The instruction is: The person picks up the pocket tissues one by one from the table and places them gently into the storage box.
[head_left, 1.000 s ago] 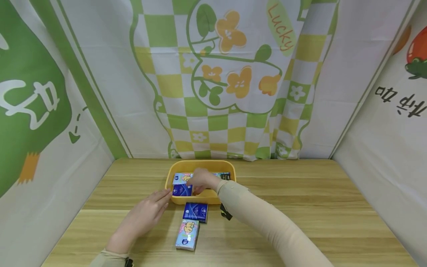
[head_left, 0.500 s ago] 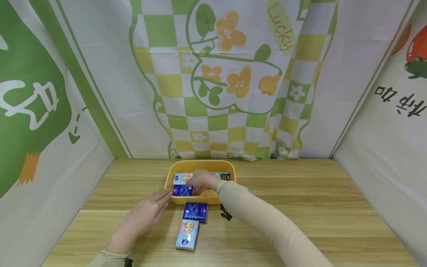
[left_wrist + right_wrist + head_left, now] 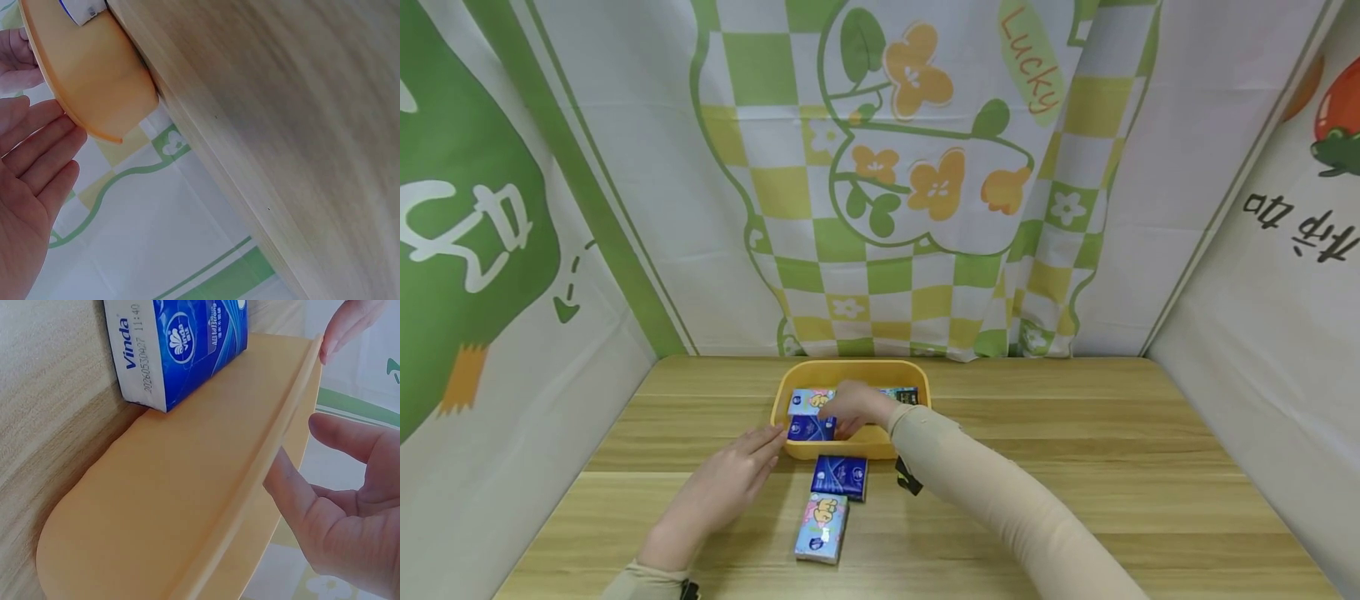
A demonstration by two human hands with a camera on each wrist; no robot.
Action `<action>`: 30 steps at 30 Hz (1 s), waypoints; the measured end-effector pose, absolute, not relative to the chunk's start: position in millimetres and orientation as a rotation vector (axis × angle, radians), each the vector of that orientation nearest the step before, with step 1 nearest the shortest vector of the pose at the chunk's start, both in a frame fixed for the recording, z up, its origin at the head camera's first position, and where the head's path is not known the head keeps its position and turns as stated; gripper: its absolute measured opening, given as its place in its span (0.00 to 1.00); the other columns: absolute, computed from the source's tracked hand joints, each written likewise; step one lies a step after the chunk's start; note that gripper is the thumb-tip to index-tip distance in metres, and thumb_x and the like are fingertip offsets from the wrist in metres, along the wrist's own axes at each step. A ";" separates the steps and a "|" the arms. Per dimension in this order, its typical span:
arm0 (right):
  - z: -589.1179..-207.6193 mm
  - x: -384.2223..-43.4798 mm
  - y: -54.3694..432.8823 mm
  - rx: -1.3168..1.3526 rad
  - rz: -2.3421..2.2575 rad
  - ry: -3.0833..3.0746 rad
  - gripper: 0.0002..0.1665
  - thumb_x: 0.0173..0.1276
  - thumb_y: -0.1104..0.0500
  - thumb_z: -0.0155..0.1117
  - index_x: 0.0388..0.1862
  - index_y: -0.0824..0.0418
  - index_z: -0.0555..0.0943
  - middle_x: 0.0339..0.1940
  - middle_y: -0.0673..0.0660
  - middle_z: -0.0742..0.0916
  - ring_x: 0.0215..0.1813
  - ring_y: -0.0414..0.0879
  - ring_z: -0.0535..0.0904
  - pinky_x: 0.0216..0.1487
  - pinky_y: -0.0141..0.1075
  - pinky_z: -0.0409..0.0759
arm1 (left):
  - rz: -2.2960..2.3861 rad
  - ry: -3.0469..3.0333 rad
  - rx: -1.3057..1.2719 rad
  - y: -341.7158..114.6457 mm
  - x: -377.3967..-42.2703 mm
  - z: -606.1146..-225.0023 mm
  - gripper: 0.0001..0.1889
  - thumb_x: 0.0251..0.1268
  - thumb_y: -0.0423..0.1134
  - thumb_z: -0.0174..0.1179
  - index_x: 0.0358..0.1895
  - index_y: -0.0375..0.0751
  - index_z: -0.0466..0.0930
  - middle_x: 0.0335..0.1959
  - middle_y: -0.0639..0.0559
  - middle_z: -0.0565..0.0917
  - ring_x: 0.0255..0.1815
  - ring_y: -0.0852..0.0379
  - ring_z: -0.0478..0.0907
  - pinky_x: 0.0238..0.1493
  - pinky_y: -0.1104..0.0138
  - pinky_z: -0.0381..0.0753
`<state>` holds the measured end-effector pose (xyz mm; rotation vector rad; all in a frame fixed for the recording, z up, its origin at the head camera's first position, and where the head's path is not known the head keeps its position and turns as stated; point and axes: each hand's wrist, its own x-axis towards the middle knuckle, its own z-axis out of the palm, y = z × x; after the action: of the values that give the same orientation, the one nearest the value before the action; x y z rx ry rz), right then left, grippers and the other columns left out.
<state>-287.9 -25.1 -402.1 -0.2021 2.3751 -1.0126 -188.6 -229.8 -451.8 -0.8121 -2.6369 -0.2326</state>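
Straight fingers of my left hand (image 3: 741, 471) touch the front left corner of a yellow plastic bin (image 3: 842, 451); the left wrist view shows the fingertips at its rim. My right hand (image 3: 857, 404) reaches into the bin, bent fingers beside a dark blue tissue pack (image 3: 808, 428). In the right wrist view its thumb and fingers are spread apart, with a fingertip hidden behind the rim; I cannot tell whether it grips a pack. A light blue cartoon tissue pack (image 3: 805, 400) lies behind the dark blue one, and a dark green-edged pack (image 3: 907, 397) sits at the right.
In front of the bin a blue Vinda tissue pack (image 3: 840, 477) lies on the wooden table (image 3: 1075, 467). A light blue cartoon tissue pack (image 3: 822, 527) lies nearer, touching its lower edge. Printed curtain (image 3: 895, 283) hangs behind the table.
The dark blue pack inside the bin has shifted very slightly to the right, beside my right hand. Both hands stay almost in place.
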 end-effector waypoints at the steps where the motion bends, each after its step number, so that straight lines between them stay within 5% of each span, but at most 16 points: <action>1: -401.5 -288.1 -24.8 -0.202 -1.016 2.371 0.20 0.66 0.56 0.62 0.48 0.72 0.77 0.36 0.64 0.86 0.37 0.53 0.86 0.37 0.38 0.88 | -0.232 -2.637 -0.810 -229.8 -188.7 -452.0 0.20 0.64 0.36 0.58 0.59 0.34 0.76 0.60 0.40 0.77 0.60 0.41 0.75 0.60 0.48 0.76; 30: -396.8 -285.8 -21.4 -0.236 -0.946 2.354 0.23 0.67 0.55 0.60 0.53 0.71 0.75 0.44 0.64 0.84 0.43 0.54 0.84 0.44 0.40 0.87 | -0.231 -2.650 -0.799 -229.2 -189.0 -451.9 0.20 0.65 0.36 0.58 0.59 0.34 0.76 0.60 0.40 0.77 0.60 0.41 0.75 0.60 0.48 0.76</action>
<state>-285.8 -21.4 -396.8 -0.2358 2.3545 -0.9463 -189.0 -229.2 -451.9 -0.7989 -2.6505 -0.2310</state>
